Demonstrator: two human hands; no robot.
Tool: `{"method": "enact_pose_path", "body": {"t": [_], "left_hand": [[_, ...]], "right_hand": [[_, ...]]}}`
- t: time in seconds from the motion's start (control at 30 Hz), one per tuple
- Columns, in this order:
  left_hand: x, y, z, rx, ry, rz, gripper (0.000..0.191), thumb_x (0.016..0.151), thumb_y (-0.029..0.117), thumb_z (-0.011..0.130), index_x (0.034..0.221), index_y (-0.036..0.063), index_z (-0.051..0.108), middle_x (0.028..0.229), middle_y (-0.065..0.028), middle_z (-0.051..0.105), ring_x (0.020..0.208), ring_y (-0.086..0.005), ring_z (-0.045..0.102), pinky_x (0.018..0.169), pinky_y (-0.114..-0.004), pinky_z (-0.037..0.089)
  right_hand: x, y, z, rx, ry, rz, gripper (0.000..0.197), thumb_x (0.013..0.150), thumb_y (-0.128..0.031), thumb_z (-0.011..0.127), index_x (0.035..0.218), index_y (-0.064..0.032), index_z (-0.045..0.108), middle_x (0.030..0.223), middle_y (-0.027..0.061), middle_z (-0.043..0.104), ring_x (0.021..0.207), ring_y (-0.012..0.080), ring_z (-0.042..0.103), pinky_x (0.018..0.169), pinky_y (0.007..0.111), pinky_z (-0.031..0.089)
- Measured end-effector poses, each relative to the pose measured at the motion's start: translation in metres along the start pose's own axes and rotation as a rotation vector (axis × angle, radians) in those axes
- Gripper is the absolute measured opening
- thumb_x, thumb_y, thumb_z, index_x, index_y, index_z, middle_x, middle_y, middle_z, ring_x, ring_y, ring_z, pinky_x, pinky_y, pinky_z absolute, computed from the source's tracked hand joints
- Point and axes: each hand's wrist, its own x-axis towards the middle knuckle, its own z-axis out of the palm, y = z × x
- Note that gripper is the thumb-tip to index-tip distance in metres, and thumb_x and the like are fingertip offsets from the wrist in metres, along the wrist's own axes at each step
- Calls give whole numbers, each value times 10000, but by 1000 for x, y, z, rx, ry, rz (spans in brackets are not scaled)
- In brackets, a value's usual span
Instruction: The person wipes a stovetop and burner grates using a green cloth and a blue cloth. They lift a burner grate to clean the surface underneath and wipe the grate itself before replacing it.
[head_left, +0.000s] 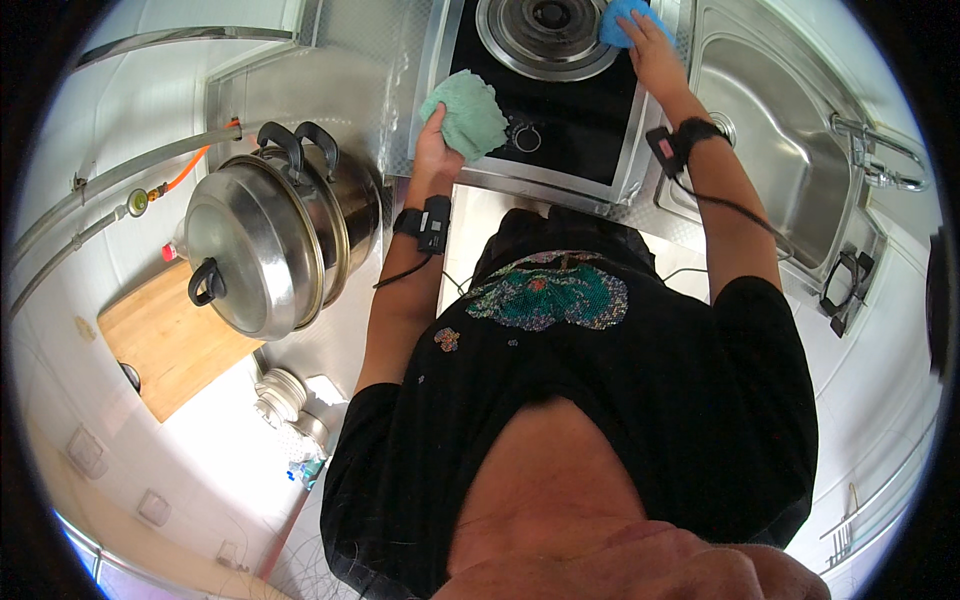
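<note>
A light green cloth (472, 120) is gripped in my left hand (435, 146), near the front left corner of a black glass cooktop (570, 112). My right hand (656, 64) holds a blue cloth (626, 26) against the right side of the cooktop, beside the round burner (551, 19) with its metal ring. A control knob (527, 139) sits at the front of the glass, just right of the green cloth. The burner's far part is cut off by the top of the picture.
To the right is a stainless steel sink (787, 150) with a chrome faucet (877, 154). On the left stands a tall steamer pot (255, 247) with black handles. Beside it lie a wooden cutting board (172, 337) and stacked bowls (281, 394). A gas pipe (142, 161) runs along the wall.
</note>
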Motion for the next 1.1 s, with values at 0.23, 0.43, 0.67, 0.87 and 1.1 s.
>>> {"method": "enact_pose_path", "body": {"t": [0.23, 0.43, 0.67, 0.87, 1.1], "left_hand": [[0, 2, -1, 6, 2, -15, 485, 961, 314, 422, 1339, 13, 390, 1345, -163, 460, 1234, -337, 448, 1049, -489, 331], [-5, 4, 0, -11, -7, -10, 470, 974, 303, 382, 1349, 19, 380, 1356, -160, 449, 1248, -337, 433, 1055, -491, 324], [-6, 4, 3, 5, -5, -20, 464, 980, 305, 371, 1352, 27, 379, 1359, -153, 448, 1245, -334, 439, 1047, -496, 336], [-2, 2, -1, 16, 27, -23, 473, 975, 319, 385, 1355, 37, 379, 1361, -145, 447, 1248, -325, 436, 1049, -491, 332], [-1, 1, -2, 0, -44, -10, 482, 971, 323, 392, 1362, 41, 373, 1363, -144, 446, 1250, -324, 432, 1052, -489, 325]], "right_hand": [[12, -34, 7, -102, 106, 66, 464, 832, -173, 613, 1281, -177, 501, 1330, 194, 457, 1187, 386, 459, 962, 457, 399], [-36, -79, -3, -19, 40, 63, 450, 825, -335, 632, 1229, -156, 549, 1326, 183, 463, 1216, 391, 432, 1001, 515, 336], [-26, -54, -11, 0, -91, 50, 360, 888, -206, 548, 1243, -153, 532, 1367, 145, 428, 1242, 358, 412, 1008, 453, 360], [24, -15, 6, -86, 14, -45, 333, 891, -170, 526, 1223, -147, 543, 1328, 153, 469, 1195, 363, 452, 975, 442, 395], [77, -21, 1, -3, -87, 32, 388, 840, -57, 460, 1221, -72, 537, 1318, 232, 441, 1207, 403, 413, 1012, 456, 355]]}}
